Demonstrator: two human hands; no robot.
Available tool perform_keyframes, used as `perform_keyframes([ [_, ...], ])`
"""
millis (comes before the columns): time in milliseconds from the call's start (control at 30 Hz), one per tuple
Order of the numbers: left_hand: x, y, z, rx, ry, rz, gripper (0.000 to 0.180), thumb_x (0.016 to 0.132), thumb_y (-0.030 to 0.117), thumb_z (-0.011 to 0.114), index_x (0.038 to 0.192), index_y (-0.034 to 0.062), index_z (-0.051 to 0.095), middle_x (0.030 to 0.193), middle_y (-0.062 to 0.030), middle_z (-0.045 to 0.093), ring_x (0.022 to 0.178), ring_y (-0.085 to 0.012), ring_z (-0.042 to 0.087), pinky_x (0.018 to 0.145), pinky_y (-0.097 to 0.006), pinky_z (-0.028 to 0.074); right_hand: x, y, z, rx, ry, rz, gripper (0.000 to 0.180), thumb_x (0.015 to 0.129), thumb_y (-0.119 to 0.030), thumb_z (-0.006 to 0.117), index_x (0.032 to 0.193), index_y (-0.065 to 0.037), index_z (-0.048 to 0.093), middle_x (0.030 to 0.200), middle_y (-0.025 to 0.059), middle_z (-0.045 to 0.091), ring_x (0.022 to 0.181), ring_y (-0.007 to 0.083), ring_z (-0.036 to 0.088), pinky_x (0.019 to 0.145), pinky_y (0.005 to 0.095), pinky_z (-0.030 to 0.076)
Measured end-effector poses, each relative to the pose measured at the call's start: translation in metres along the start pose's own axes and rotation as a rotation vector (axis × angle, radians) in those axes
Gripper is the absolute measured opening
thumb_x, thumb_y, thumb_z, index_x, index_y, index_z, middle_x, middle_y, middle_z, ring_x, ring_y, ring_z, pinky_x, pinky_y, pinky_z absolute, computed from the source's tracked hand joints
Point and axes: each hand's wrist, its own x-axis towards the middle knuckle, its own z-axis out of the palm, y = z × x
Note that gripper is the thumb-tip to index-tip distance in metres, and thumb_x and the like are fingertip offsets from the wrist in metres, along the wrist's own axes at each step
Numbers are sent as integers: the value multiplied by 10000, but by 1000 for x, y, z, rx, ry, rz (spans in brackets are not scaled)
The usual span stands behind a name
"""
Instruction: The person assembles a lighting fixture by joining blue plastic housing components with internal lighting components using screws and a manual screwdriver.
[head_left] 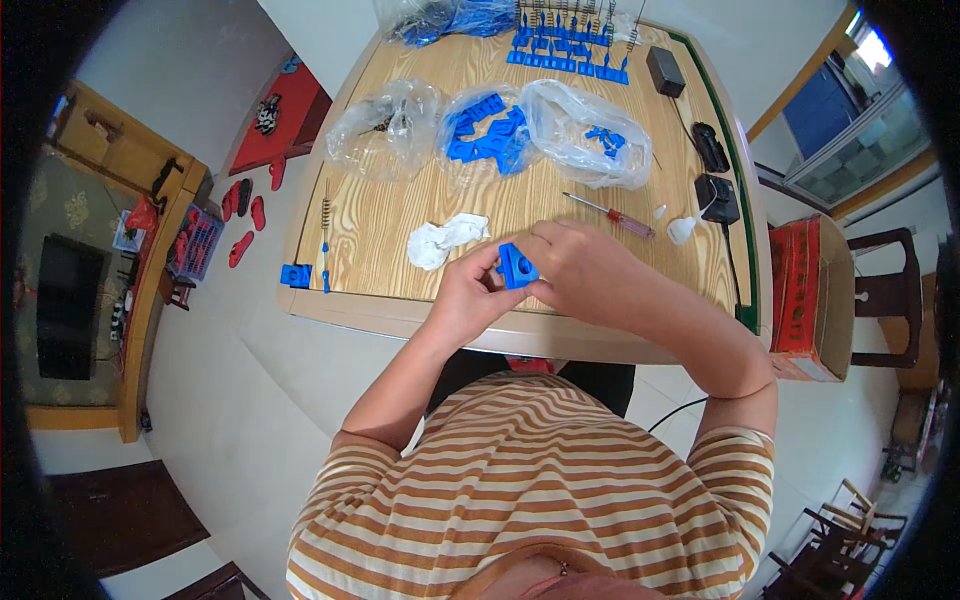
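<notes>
Both hands met over the near edge of the wooden table (380, 215), the left hand (468, 295) and the right hand (585, 270) each pinching the small blue plastic block (518, 265) held between them. Just beyond lay a crumpled white cloth (445, 240) and a red-handled screwdriver (610, 213), with three clear bags (590, 135) further back, two holding blue parts. One blue piece (296, 275) sat at the left corner; bare wood lay open between cloth and bags.
</notes>
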Motion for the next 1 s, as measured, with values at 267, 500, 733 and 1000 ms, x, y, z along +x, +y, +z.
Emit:
perform_keyframes([
  [267,2,-4,0,-33,2,34,508,722,0,732,1192,20,540,943,26,597,795,-30,541,685,-203,464,1,2,1,-42,11,-41,437,660,-121,712,1050,-14,548,877,128,578,826,299,582,725,373,481],
  [500,1,1,2,-5,29,99,444,722,5,722,1140,21,575,913,48,553,763,-25,497,655,-190,415,1,0,3,-142,-5,-80,408,667,-122,712,1024,0,553,865,119,565,823,291,572,728,365,470],
  [733,2,1,3,100,81,155,471,711,52,744,1159,56,599,783,39,506,619,-29,431,565,-198,399,3,-2,5,-211,-35,-92,357,661,-103,702,965,22,563,857,126,561,813,290,571,726,363,467],
  [1000,3,1,4,171,92,178,386,717,62,735,1085,56,621,757,20,492,608,-43,441,562,-211,404,4,-3,5,-261,-34,-109,282,657,-60,645,909,37,563,819,135,562,781,283,583,704,356,472],
])
